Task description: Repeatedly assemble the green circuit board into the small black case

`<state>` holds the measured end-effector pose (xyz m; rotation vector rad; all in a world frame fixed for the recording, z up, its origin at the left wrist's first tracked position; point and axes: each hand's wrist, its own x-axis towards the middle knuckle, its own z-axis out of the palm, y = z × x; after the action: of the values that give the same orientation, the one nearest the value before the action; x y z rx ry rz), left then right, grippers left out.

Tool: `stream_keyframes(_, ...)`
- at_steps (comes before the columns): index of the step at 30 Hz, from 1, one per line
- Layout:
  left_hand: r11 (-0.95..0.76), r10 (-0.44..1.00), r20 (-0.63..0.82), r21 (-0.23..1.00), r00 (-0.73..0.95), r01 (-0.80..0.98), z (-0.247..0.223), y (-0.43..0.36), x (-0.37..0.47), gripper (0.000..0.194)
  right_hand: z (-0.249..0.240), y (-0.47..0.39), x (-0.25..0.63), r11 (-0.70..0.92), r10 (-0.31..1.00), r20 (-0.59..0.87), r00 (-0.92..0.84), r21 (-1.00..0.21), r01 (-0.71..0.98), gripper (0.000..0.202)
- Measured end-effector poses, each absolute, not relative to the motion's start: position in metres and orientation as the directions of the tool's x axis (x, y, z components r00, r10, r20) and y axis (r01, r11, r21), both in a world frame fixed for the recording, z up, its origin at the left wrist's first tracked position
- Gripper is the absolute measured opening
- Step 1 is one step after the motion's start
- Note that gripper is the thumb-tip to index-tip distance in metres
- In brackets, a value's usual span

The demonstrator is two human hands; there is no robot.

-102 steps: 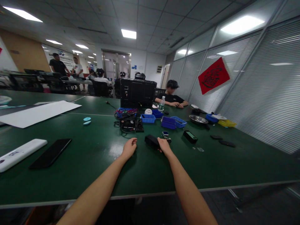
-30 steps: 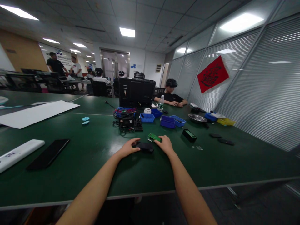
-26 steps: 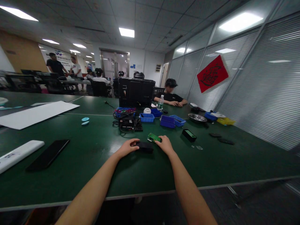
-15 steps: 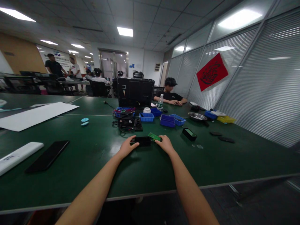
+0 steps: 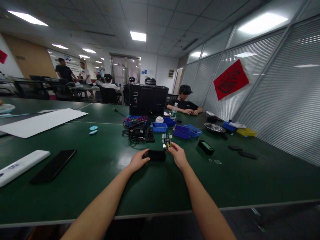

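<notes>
My left hand (image 5: 139, 160) grips the left end of a black rectangular case (image 5: 157, 155) that rests on the green table. Raised just beyond the case's right end is a circuit board (image 5: 166, 141), pinched by my right hand (image 5: 178, 155). The board is turned on edge, showing a side with white, yellow and dark components. To the right stands a second black case (image 5: 206, 147) with a green face inside. A small ring (image 5: 210, 160) and a clear piece (image 5: 217, 162) lie near it.
Behind my hands are a black power supply (image 5: 137, 133), blue bins (image 5: 159, 127), a water bottle (image 5: 174, 111) and a large monitor (image 5: 148, 100). A metal bowl (image 5: 214, 128) stands to the right. A black slab (image 5: 53, 166) and a white box (image 5: 23, 166) lie left. Another person sits across the table.
My right hand has lifted the circuit board away from the case and turned it, so its component side shows instead of its green face. My left hand stays on the case.
</notes>
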<state>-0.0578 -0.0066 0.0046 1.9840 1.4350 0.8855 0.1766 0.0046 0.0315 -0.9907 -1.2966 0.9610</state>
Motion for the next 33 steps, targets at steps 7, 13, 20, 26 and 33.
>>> stream_keyframes(7,-0.326,0.944,0.203,0.699,0.26,0.636,0.005,-0.006,-0.057,0.057,0.033,-0.003,0.165,0.373,0.927,0.347,-0.141,-0.889,0.266,0.042)
stream_keyframes(13,-0.335,0.94,0.209,0.702,0.269,0.628,0.007,-0.007,-0.057,0.057,0.036,-0.004,0.166,0.437,0.899,0.4,-0.181,-0.782,0.444,0.039)
stream_keyframes(20,-0.297,0.954,0.192,0.721,0.231,0.626,0.006,-0.008,-0.056,0.064,0.036,-0.005,0.166,0.474,0.879,0.413,-0.238,-0.706,0.526,0.036)
stream_keyframes(26,-0.3,0.953,0.2,0.721,0.227,0.624,0.007,-0.009,-0.056,0.065,0.031,-0.003,0.164,0.472,0.88,0.407,-0.246,-0.684,0.556,0.036)
stream_keyframes(33,-0.304,0.952,0.203,0.728,0.23,0.614,0.006,-0.009,-0.056,0.065,0.025,-0.001,0.163,0.427,0.904,0.351,-0.245,-0.709,0.561,0.042)
